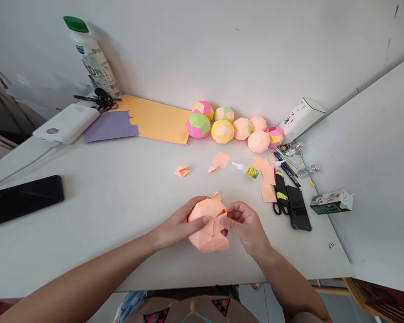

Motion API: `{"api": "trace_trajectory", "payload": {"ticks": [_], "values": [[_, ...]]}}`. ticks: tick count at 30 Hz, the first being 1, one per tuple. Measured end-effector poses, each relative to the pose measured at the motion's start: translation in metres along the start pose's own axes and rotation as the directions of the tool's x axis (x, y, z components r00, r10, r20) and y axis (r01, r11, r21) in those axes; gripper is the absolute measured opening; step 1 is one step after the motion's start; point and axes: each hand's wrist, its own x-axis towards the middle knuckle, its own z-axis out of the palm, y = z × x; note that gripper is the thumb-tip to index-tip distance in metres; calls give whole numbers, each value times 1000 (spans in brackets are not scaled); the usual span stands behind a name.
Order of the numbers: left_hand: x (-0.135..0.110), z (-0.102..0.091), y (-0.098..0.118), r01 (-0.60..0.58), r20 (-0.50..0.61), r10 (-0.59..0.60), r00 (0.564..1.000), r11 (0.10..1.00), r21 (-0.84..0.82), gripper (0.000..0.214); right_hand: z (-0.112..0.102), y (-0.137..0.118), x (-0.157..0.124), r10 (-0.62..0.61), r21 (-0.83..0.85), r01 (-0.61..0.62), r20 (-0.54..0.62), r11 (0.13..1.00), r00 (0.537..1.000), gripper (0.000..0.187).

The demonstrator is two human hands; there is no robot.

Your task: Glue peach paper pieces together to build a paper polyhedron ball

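Both my hands hold a peach folded-paper ball [208, 224] just above the white table [121, 197], near its front edge. My left hand [180, 224] wraps its fingers round the ball's left side. On the right side, my right hand [244, 224] pinches a flap of the ball. A small peach paper piece [217, 195] sticks up just behind the ball. Folded peach pieces [182, 171] and flat peach squares [221, 159] lie further back. A small glue bottle [245, 169] lies beside them.
Several finished paper balls [222, 130] line the wall. Orange paper [155, 117], purple paper [111, 126], a power bank [67, 123], keys and a tall bottle [92, 56] sit back left. A black phone [22, 199] lies left. Scissors [278, 197], a phone [298, 208], pens and a small carton [331, 202] lie right.
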Motion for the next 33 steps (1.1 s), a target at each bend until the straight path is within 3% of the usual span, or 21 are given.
{"api": "trace_trajectory", "payload": {"ticks": [10, 15, 19, 22, 26, 33], "values": [[-1, 1, 2, 9, 7, -9, 1000, 1000, -29, 56, 0, -3, 0, -5, -19, 5, -2, 1000, 1000, 35], [-2, 1, 2, 25, -36, -30, 999, 992, -124, 60, -6, -6, -6, -82, -79, 86, 53, 993, 995, 32], [-1, 1, 1, -12, -116, -13, 993, 977, -213, 56, -6, -7, -11, -167, -245, 170, 30, 955, 985, 29], [-1, 2, 0, -49, -177, 5, 984, 968, -244, 56, -2, -7, -13, -162, -374, 197, 125, 906, 979, 25], [-1, 4, -3, -71, -186, 19, 982, 958, -277, 58, 4, -2, -11, -174, -310, 226, 188, 924, 967, 23], [-1, 7, -3, -30, -114, -7, 993, 947, -320, 56, 5, 2, -8, -82, -111, 94, 109, 989, 991, 25]]}}
